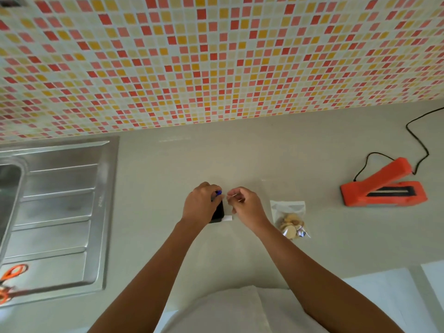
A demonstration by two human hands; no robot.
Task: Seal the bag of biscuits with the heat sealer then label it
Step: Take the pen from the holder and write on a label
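Observation:
A clear bag of round biscuits (pixel 290 219) lies flat on the grey counter, just right of my hands. My left hand (pixel 200 205) grips a small black device with a blue part (pixel 218 211), likely a label dispenser. A white label strip (pixel 228 218) sticks out of the device's lower right side. My right hand (pixel 245 205) is beside the left one, its fingertips pinched on a thin white piece near the device's top. The orange heat sealer (pixel 383 185) stands at the right with its arm raised, apart from both hands.
A steel sink with its draining board (pixel 60 212) fills the left side. Orange-handled scissors (pixel 10 282) lie at its near left corner. The sealer's black cord (pixel 418 138) runs back to the tiled wall. White paper sheets (pixel 384 292) lie at the near right.

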